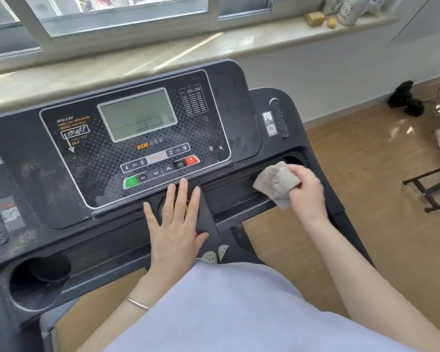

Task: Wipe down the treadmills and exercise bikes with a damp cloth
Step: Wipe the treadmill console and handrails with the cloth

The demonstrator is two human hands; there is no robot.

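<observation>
Mugs [351, 8] on windowsill [163, 54]; dumbbells [405, 99], perhaps, on floor [366, 161].

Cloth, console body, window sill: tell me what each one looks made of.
Cloth: soft woven fabric, beige-grey, matte; it bunches and folds in the right hand. Console body: likely moulded plastic, black, matte; rounded edges and dust showing on it. Window sill: perhaps polished stone or a stone-look slab, pale and glossy; it shows streaks of reflected light.

Cloth [277, 182] R of console [135, 138]; cupholder [40, 278] L.
</observation>
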